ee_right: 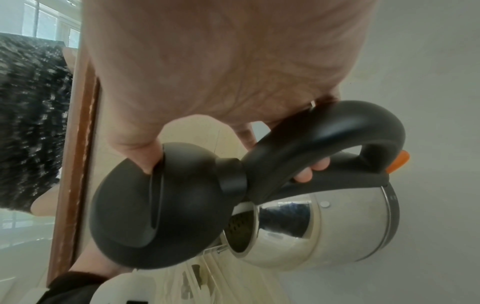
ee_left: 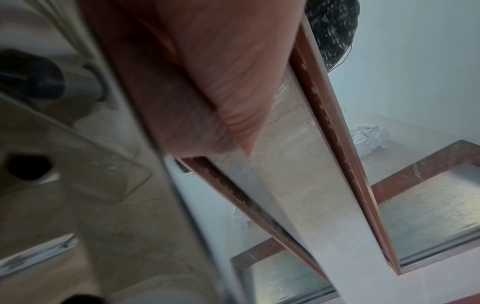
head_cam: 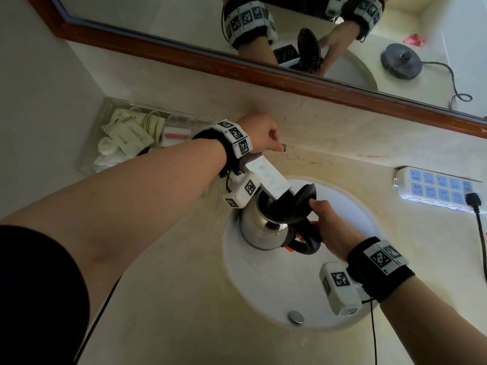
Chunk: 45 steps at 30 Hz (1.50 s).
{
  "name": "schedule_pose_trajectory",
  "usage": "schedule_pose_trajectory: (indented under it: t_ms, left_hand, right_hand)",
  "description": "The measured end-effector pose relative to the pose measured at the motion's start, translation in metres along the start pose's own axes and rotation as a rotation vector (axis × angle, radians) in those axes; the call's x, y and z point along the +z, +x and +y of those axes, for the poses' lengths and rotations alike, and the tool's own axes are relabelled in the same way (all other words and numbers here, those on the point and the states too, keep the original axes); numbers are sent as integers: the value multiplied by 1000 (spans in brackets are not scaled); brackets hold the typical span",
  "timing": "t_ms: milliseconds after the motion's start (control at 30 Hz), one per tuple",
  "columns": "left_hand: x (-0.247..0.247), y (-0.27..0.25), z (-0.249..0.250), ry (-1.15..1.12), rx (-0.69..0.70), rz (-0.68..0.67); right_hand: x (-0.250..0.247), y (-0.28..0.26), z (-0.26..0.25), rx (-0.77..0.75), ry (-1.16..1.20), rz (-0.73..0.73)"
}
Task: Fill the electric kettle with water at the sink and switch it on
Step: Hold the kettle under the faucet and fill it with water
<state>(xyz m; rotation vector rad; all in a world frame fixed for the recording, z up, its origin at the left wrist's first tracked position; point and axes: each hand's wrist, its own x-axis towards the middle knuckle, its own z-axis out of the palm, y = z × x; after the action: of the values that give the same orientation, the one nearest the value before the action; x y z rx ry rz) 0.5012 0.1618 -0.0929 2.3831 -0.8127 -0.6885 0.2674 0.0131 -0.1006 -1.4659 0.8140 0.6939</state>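
Observation:
A stainless steel kettle (head_cam: 259, 229) with a black handle (head_cam: 307, 243) and an orange switch (head_cam: 290, 249) hangs over the white sink (head_cam: 350, 272). My right hand (head_cam: 313, 214) grips the handle, thumb against the raised black lid (head_cam: 292, 206). The flat chrome faucet spout (head_cam: 268, 177) reaches over the kettle's open mouth. My left hand (head_cam: 276, 143) pinches the thin faucet lever (head_cam: 285, 148) by the wall. The right wrist view shows my fingers (ee_right: 311, 170) curled round the handle (ee_right: 337, 131), above the lid (ee_right: 168, 205) and steel body (ee_right: 337, 230). I cannot tell whether water runs.
A white power strip (head_cam: 434, 191) with a black plug (head_cam: 473, 200) lies on the counter at the right. A clear tray (head_cam: 87, 143) of toiletry packets sits at the left. The mirror reflects the kettle base (head_cam: 400, 60). The drain (head_cam: 295, 317) is near the sink's front.

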Motion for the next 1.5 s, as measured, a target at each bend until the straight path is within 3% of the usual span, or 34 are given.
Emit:
schedule_pose_trajectory:
  t_ms: [1500]
  left_hand:
    - [7,-1,1,54,59,34]
  right_hand:
    - [-1,1,6,-8,50,71]
